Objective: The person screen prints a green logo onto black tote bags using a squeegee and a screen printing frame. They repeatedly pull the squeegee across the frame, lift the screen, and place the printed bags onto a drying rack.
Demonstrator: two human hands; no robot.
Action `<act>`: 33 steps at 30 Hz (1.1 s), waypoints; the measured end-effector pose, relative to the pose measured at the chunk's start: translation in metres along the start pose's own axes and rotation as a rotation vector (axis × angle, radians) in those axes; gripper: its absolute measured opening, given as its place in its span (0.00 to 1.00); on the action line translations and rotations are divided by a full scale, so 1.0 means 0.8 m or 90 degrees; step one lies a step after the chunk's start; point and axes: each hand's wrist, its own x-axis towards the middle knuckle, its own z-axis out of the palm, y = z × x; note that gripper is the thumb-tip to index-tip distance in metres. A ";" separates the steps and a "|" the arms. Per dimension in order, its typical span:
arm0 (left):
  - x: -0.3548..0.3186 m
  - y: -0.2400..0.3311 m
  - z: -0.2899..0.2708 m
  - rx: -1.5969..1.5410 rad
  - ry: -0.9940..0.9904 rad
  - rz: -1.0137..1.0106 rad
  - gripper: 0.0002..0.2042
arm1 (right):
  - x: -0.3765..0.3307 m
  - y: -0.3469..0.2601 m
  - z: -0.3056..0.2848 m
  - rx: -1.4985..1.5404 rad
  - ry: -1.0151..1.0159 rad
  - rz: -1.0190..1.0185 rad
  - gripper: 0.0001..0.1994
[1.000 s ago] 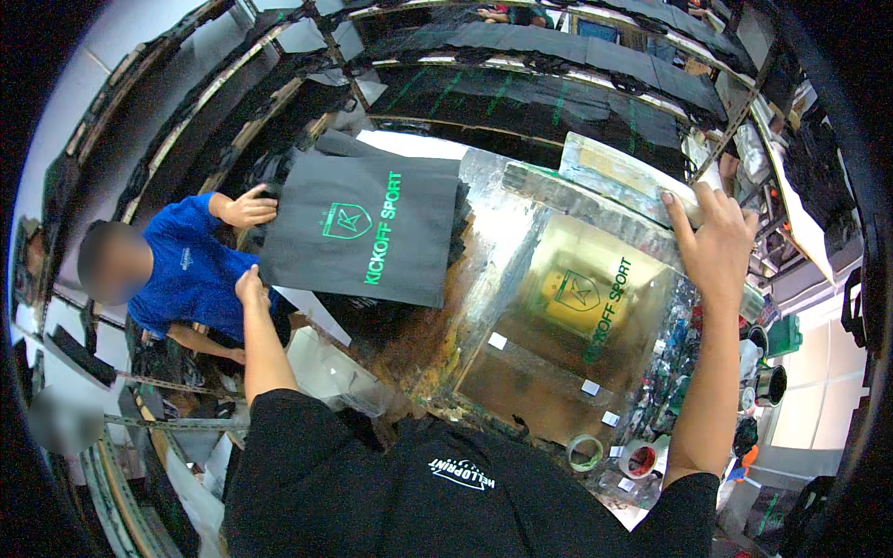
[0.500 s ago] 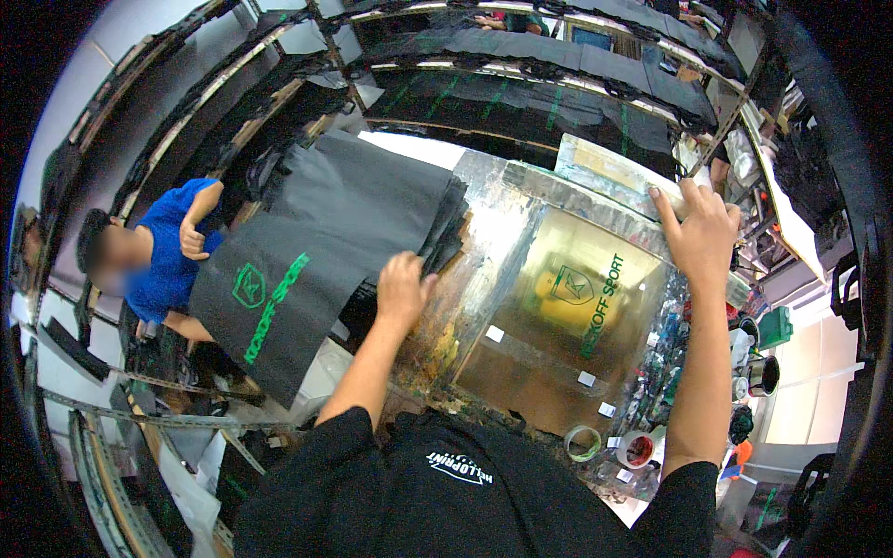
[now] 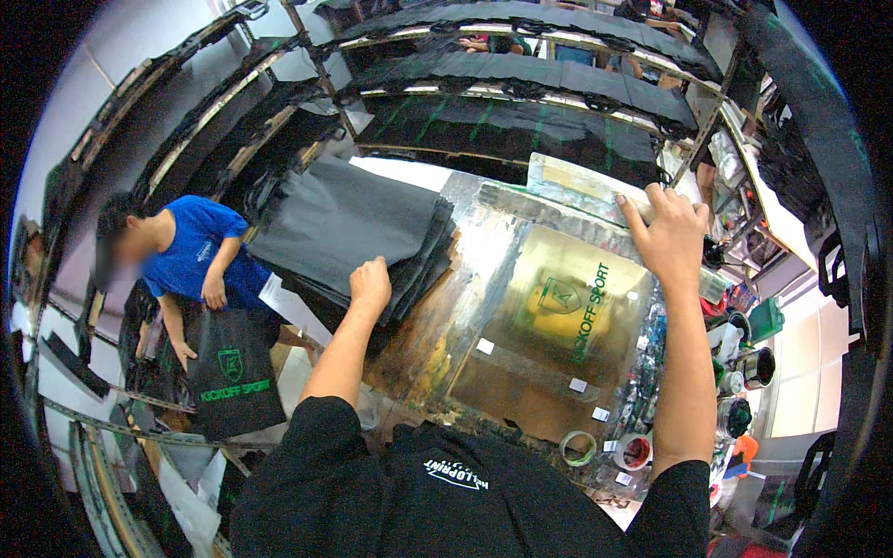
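Observation:
My left hand (image 3: 371, 285) is closed in a pinch at the near edge of the top plain black fabric bag (image 3: 344, 214), which lies on a stack. Its fingertips are partly hidden. My right hand (image 3: 672, 228) is wrapped over the right part of a long pale squeegee (image 3: 572, 186), thumb on the near side. The squeegee rests along the far side of a printing screen (image 3: 484, 409). Through its yellowish mesh shows a shield design (image 3: 563, 298) with lettering. A co-worker in a blue shirt (image 3: 193, 246), to the left, holds a black bag with green print (image 3: 233, 372).
Racks of black bags (image 3: 521, 126) rise behind the table and on the left. Tape rolls (image 3: 634, 452) lie by the screen's near right corner. Cans (image 3: 755, 368) and a green container (image 3: 766, 319) stand farther right. A metal rail frame (image 3: 102, 484) is at lower left.
My left hand has moved left and its fingers have closed. The co-worker has taken the printed bag off the stack, down to the left. My right hand stays on the squeegee.

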 end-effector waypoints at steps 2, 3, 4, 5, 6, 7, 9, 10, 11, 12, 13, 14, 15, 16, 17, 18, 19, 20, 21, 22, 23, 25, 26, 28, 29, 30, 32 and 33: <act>0.008 0.000 -0.008 0.005 0.005 0.008 0.07 | -0.001 0.001 0.000 0.008 0.008 0.001 0.24; 0.010 -0.003 -0.012 -0.006 0.009 -0.007 0.06 | -0.001 -0.001 0.001 0.021 0.014 0.002 0.24; 0.013 -0.002 -0.011 -0.021 0.011 -0.014 0.06 | -0.002 0.001 0.001 0.026 0.018 0.007 0.24; 0.014 -0.003 -0.011 -0.036 0.012 -0.021 0.06 | -0.002 0.001 0.000 0.021 0.009 0.007 0.24; 0.013 -0.019 -0.002 -0.077 0.031 -0.023 0.05 | 0.000 -0.003 0.000 0.023 0.001 0.007 0.23; 0.010 -0.017 -0.003 -0.132 0.060 -0.027 0.04 | 0.000 -0.002 -0.002 0.012 -0.010 0.010 0.23; 0.014 -0.035 0.001 -0.232 0.053 -0.057 0.07 | 0.000 -0.001 -0.003 0.022 0.012 0.000 0.24; 0.016 -0.032 -0.004 -0.268 0.038 -0.102 0.09 | 0.000 0.000 -0.002 0.019 0.019 -0.003 0.24; 0.018 -0.030 -0.011 -0.303 0.022 -0.148 0.12 | -0.001 0.001 -0.001 0.018 0.026 -0.006 0.24; 0.018 -0.026 -0.024 -0.389 -0.012 -0.225 0.12 | -0.001 0.001 0.000 0.018 0.025 -0.006 0.24; 0.024 -0.040 -0.028 -0.422 -0.008 -0.204 0.10 | 0.000 -0.002 0.000 0.024 0.025 -0.008 0.24; 0.026 -0.050 -0.029 -0.367 0.026 -0.177 0.09 | 0.002 -0.004 0.000 0.031 0.026 -0.010 0.24; 0.030 -0.033 -0.049 -0.325 0.054 -0.139 0.09 | 0.001 0.002 0.000 0.021 0.024 -0.006 0.24; 0.027 -0.024 -0.064 -0.314 0.073 -0.033 0.09 | 0.002 0.002 0.001 0.024 0.026 -0.004 0.24; 0.024 0.001 -0.083 -0.225 0.025 0.032 0.09 | 0.001 0.004 0.004 0.022 0.024 -0.002 0.24; 0.021 0.046 -0.102 -0.141 -0.024 0.100 0.09 | -0.001 0.011 0.004 0.011 0.029 0.002 0.25; 0.011 0.084 -0.109 -0.050 -0.072 0.162 0.09 | -0.002 0.014 0.005 0.005 0.023 0.004 0.25; -0.002 0.113 -0.106 -0.014 -0.112 0.205 0.09 | 0.000 0.013 0.007 0.008 0.019 0.006 0.25; -0.014 0.142 -0.105 0.025 -0.150 0.249 0.10 | 0.002 0.012 0.008 0.012 0.016 0.008 0.25; -0.026 0.166 -0.090 0.023 -0.189 0.278 0.10 | 0.003 0.007 0.008 0.026 0.010 0.015 0.25; -0.035 0.196 -0.067 0.016 -0.229 0.313 0.10 | 0.004 0.007 0.009 0.025 0.012 0.015 0.25; -0.052 0.268 -0.037 -0.022 -0.283 0.310 0.11 | 0.003 0.010 0.011 0.023 0.013 0.016 0.26; -0.055 0.285 0.008 -0.040 -0.271 0.353 0.11 | 0.006 0.004 0.011 0.034 0.018 0.010 0.26; -0.070 0.352 0.040 -0.081 -0.253 0.426 0.12 | 0.005 0.013 0.012 0.022 0.019 0.007 0.26; -0.083 0.383 0.030 -0.092 -0.251 0.437 0.13 | 0.003 0.015 0.014 0.018 0.015 0.008 0.26; -0.092 0.405 0.048 -0.116 -0.231 0.443 0.14 | 0.007 0.009 0.011 0.022 0.018 0.003 0.26; -0.116 0.450 0.069 -0.187 -0.258 0.433 0.18 | 0.009 0.007 0.008 0.021 -0.006 0.011 0.26; -0.129 0.472 0.065 -0.232 -0.308 0.415 0.22 | 0.009 0.009 0.005 0.018 -0.033 0.024 0.26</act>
